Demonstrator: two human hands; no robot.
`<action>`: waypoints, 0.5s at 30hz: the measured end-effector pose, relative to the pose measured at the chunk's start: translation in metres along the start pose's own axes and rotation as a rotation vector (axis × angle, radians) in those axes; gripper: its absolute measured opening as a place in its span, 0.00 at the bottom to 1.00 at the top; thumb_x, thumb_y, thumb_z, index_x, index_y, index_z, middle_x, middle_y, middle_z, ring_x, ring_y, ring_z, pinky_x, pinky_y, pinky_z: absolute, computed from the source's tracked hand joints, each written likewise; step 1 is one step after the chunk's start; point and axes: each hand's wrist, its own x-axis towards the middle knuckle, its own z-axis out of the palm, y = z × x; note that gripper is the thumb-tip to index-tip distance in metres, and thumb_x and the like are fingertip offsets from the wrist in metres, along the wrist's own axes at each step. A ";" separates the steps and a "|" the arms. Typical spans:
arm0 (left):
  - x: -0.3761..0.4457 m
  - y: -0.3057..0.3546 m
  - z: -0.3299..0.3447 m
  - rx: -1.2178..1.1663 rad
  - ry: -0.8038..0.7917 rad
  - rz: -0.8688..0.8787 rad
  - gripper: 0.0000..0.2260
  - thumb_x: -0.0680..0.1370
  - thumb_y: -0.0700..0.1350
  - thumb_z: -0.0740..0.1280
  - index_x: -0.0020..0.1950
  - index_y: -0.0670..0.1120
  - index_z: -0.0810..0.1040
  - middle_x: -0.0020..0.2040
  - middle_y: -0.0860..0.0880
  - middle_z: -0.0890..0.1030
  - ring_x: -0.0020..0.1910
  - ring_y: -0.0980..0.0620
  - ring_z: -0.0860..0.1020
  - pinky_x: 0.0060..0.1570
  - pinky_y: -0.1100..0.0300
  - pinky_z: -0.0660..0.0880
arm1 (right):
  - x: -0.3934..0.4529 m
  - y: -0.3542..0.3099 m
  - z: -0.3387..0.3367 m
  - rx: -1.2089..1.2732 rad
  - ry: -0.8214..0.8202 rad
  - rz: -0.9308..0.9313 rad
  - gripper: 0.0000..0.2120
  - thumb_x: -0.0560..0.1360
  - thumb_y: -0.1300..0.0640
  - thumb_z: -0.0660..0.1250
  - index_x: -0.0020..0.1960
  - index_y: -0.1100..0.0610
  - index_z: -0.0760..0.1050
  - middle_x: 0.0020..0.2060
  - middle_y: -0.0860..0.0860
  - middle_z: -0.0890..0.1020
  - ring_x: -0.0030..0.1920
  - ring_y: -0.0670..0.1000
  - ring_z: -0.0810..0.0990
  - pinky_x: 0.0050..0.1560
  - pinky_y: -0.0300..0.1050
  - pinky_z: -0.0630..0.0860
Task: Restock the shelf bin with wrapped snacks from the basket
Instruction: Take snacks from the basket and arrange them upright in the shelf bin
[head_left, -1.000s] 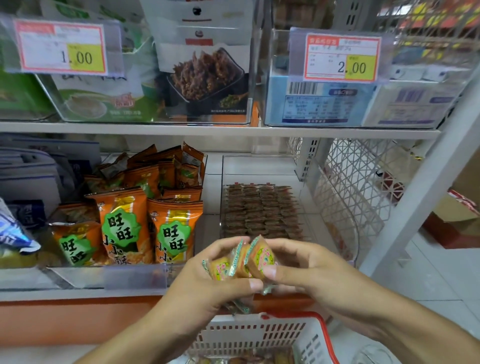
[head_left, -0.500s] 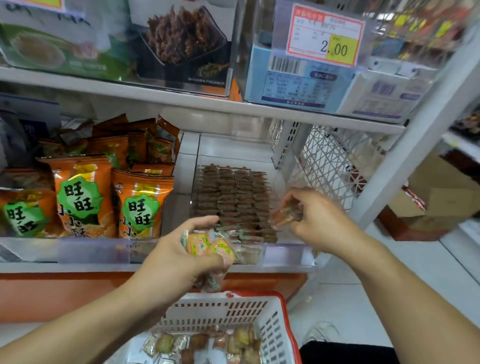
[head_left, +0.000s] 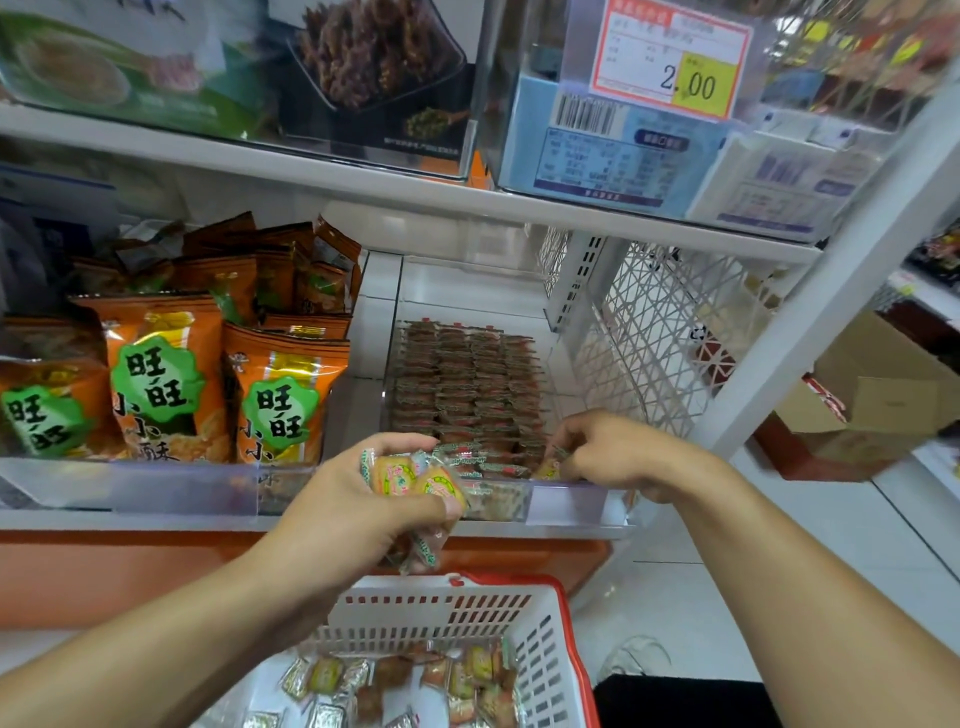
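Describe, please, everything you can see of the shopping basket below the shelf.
The shopping basket is white slotted plastic with a red rim, seen from above at the frame's bottom edge, below the shelf front. It looks upright and open-topped. Loose wrapped snacks in clear and yellow-green wrappers lie scattered on its floor. Neither hand touches it.
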 end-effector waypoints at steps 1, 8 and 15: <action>0.000 0.000 0.000 0.001 -0.003 0.002 0.25 0.67 0.38 0.82 0.58 0.58 0.81 0.45 0.38 0.87 0.36 0.42 0.85 0.34 0.55 0.80 | 0.000 0.000 0.000 0.003 0.013 -0.010 0.11 0.72 0.61 0.72 0.54 0.52 0.82 0.46 0.50 0.83 0.45 0.50 0.78 0.38 0.39 0.71; -0.003 0.001 0.002 0.005 0.000 0.005 0.25 0.67 0.38 0.82 0.57 0.59 0.82 0.46 0.41 0.87 0.39 0.41 0.86 0.35 0.56 0.81 | -0.006 -0.002 -0.007 -0.096 0.004 -0.059 0.10 0.78 0.58 0.70 0.56 0.49 0.85 0.39 0.42 0.81 0.36 0.39 0.73 0.25 0.26 0.64; -0.004 0.004 0.004 -0.013 -0.008 0.009 0.26 0.66 0.38 0.82 0.60 0.56 0.81 0.47 0.39 0.87 0.39 0.40 0.86 0.37 0.53 0.82 | -0.010 -0.007 -0.006 -0.220 -0.059 -0.092 0.22 0.79 0.66 0.58 0.63 0.48 0.82 0.64 0.47 0.81 0.35 0.38 0.71 0.23 0.22 0.64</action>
